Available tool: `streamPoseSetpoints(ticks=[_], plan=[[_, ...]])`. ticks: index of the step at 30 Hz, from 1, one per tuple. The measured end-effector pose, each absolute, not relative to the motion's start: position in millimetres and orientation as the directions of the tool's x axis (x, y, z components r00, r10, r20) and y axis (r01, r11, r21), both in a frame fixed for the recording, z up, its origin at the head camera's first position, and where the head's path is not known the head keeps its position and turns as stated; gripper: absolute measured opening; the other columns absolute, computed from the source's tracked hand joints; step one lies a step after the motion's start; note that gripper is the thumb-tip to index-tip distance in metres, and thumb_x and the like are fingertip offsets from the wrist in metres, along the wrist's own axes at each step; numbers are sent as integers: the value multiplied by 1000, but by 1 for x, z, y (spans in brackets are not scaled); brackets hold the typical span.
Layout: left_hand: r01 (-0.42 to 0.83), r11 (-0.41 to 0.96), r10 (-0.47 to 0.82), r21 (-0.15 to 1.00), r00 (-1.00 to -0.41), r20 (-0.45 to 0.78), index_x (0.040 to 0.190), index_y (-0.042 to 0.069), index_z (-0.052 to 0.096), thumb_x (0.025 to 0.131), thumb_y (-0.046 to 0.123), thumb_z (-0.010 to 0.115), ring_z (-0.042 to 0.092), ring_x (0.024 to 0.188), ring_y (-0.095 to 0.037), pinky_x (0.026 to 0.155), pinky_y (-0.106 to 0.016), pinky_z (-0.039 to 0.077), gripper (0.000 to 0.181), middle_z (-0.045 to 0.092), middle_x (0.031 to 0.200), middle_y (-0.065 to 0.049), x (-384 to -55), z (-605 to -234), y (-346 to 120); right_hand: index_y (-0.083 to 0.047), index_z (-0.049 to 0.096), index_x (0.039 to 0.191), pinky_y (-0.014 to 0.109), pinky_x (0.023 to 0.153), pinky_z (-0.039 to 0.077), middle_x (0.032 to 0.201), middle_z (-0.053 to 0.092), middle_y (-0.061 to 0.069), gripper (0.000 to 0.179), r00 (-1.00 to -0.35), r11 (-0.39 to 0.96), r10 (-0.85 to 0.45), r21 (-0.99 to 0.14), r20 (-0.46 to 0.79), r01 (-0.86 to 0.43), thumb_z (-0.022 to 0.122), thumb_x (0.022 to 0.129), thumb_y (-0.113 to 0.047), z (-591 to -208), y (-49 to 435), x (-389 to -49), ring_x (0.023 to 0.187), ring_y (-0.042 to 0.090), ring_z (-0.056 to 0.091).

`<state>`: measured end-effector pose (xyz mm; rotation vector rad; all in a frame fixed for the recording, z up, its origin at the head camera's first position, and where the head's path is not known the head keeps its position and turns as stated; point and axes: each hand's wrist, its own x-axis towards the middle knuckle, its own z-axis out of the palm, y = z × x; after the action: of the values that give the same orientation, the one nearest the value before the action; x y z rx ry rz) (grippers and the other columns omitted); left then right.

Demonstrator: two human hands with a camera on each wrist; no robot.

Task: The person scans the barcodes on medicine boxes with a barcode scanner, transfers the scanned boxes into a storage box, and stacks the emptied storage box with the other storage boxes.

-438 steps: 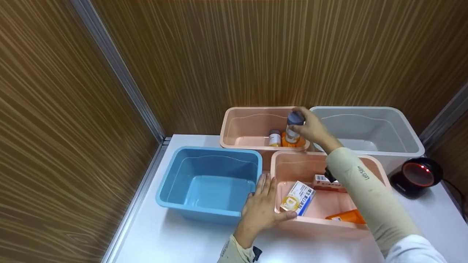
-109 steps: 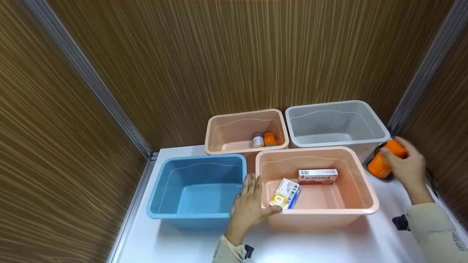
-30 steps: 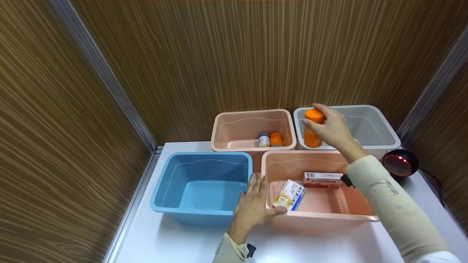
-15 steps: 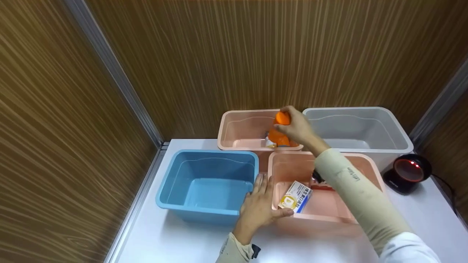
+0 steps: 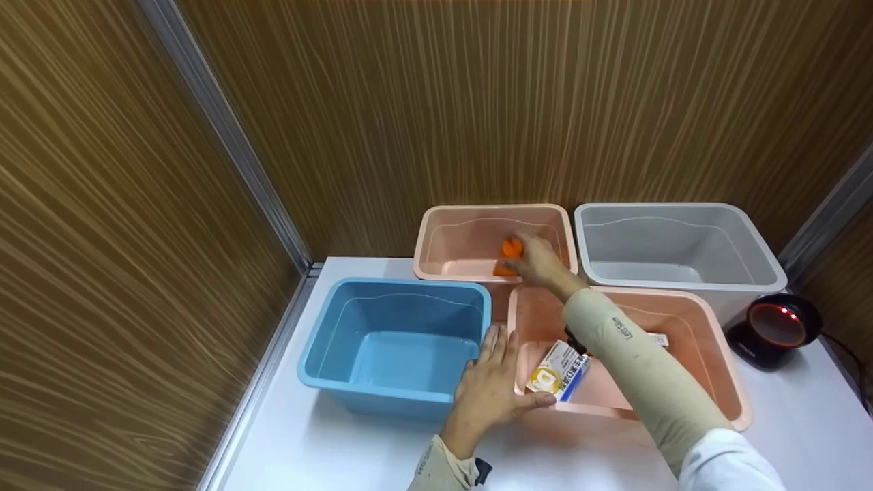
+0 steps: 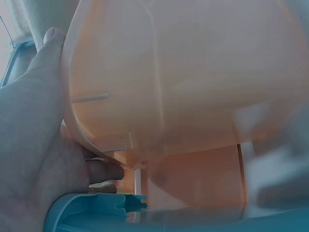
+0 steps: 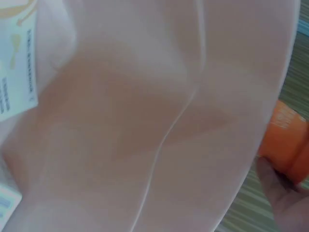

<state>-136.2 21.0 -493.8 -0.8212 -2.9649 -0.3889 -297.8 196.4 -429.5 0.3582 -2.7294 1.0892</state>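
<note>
Right grip [image 5: 542, 264] holds an orange cylindrical plastic bottle [image 5: 508, 251], pale lettering [image 7: 284, 117] showing only in right-wrist view; left grip [image 5: 485, 392] lies outstretched.

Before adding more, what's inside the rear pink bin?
An orange bottle, held by the right hand, shows inside the rear pink bin. That hand covers whatever lies behind it, so anything else there can't be seen.

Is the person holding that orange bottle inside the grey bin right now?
No, in the head view the right hand holds the orange bottle inside the rear pink bin, beside the grey bin.
</note>
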Motion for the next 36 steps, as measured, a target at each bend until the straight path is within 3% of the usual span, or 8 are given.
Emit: streamPoseSetpoints(ticks=[4, 9, 16, 21, 26, 33, 36], plan=[[511, 825, 500, 239, -859, 109, 153, 13, 13, 61, 95, 18, -3, 143, -21, 96, -54, 38, 124, 5, 158, -6, -136, -494, 21, -3, 58, 119, 44, 78, 48, 100, 60, 17, 39, -960, 780, -219, -561, 173, -278, 72, 82, -5, -430, 203, -298, 87, 31, 55], [511, 824, 500, 245, -859, 111, 153, 13, 12, 61, 95, 19, -3, 143, -21, 97, -54, 37, 124, 5, 158, -6, -136, -493, 20, -2, 62, 118, 39, 68, 47, 91, 61, 13, 37, -956, 821, -257, -490, 138, -292, 71, 83, -8, -427, 206, -297, 79, 28, 55], [522, 828, 506, 206, -853, 126, 153, 11, 14, 62, 95, 18, 0, 143, -22, 94, -52, 41, 123, 10, 157, -8, -136, -493, 19, 0, 66, 94, 32, 50, 36, 60, 49, 4, 17, -969, 844, -234, -477, 84, -245, 66, 80, -10, -427, 205, -298, 56, 21, 44], [523, 822, 509, 226, -852, 119, 153, 12, 14, 62, 95, 19, -2, 143, -21, 94, -53, 40, 123, 10, 157, -7, -136, -494, 20, -2, 65, 105, 32, 51, 36, 63, 50, 5, 26, -968, 824, -236, -510, 83, -245, 66, 80, -7, -430, 207, -299, 57, 21, 45], [526, 820, 510, 226, -850, 132, 153, 11, 14, 63, 94, 19, -2, 143, -22, 94, -53, 40, 122, 10, 157, -8, -136, -495, 19, -1, 66, 100, 33, 55, 38, 66, 52, 6, 22, -974, 822, -219, -526, 63, -219, 65, 79, -10, -430, 208, -300, 60, 23, 47], [524, 821, 508, 227, -852, 128, 153, 11, 13, 62, 94, 19, -2, 143, -23, 95, -54, 38, 123, 5, 157, -8, -136, -494, 19, -13, 63, 116, 40, 73, 43, 95, 63, 12, 40, -968, 803, -250, -551, 34, -227, 64, 77, -7, -431, 213, -304, 82, 28, 54], [524, 819, 510, 232, -851, 124, 153, 11, 12, 62, 94, 19, -2, 143, -23, 95, -54, 38, 123, 6, 157, -8, -136, -494, 19, -7, 63, 114, 44, 80, 44, 101, 64, 14, 37, -967, 808, -252, -542, 38, -232, 64, 78, -10, -433, 215, -305, 88, 31, 56]])
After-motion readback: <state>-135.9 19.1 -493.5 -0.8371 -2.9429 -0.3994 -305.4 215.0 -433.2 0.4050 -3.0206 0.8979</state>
